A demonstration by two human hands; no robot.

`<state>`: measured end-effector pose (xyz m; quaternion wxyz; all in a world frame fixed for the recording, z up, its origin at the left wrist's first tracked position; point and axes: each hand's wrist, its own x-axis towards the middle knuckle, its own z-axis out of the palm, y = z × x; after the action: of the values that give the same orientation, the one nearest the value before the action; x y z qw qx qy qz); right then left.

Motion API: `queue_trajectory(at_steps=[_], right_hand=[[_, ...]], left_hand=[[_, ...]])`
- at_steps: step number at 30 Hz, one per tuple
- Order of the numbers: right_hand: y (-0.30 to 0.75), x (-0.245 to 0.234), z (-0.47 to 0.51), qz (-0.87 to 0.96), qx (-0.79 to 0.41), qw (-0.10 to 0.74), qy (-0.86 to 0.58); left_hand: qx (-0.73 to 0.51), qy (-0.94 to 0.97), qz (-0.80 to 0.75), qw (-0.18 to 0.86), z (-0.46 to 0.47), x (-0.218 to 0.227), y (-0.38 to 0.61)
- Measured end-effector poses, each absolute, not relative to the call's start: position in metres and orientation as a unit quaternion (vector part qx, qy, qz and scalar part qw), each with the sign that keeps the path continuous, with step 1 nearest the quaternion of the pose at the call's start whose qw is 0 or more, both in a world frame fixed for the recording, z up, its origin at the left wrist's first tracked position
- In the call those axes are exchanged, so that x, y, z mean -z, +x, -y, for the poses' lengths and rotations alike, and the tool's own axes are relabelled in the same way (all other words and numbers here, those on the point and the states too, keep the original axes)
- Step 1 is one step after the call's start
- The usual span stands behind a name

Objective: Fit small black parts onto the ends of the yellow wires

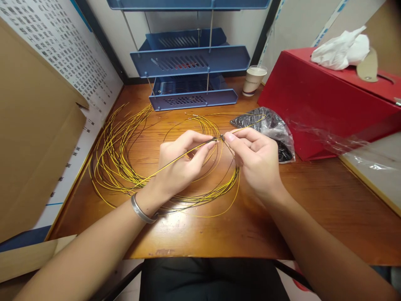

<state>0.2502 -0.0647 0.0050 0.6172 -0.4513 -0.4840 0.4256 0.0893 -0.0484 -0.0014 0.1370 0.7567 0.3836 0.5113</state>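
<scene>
My left hand (184,159) pinches a thin yellow and black wire (171,164) between thumb and forefinger. A small dark piece sits on the wire at those fingertips. Close beside it, my right hand (255,156) is closed in a pinch at another small dark piece (222,137) on the wire; its exact kind is too small to tell. Beneath both hands lies a loose coil of yellow and black wires (216,193). A wider bundle of the same wires (109,146) spreads to the left. Behind my right hand rests a clear plastic bag (269,121) with black contents.
A blue tiered tray rack (188,60) stands at the back, with a paper cup (254,80) to its right. On the right is a red box (307,104) topped by crumpled white tissue (341,48). Cardboard (34,125) borders the left side of the wooden desk (319,200).
</scene>
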Motion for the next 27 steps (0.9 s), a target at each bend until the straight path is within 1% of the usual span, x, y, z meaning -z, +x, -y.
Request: queue_trajectory(at_steps=[17,23,27], right_hand=[[0.2471,-0.0049,0.0668,0.501,-0.416,0.604,-0.46],[0.2416,-0.0034,0.0686,0.501,-0.439,0.591,-0.455],[0.2462,-0.0032,0.0658,0.482,-0.436,0.613,-0.449]], left_hand=[[-0.506,0.758,-0.384,0.149,0.0489,0.0019,0.0901],[-0.515,0.752,-0.381,0.158,0.0489,0.0014,0.0915],[-0.511,0.753,-0.382,0.159,0.0491,0.0016,0.0905]])
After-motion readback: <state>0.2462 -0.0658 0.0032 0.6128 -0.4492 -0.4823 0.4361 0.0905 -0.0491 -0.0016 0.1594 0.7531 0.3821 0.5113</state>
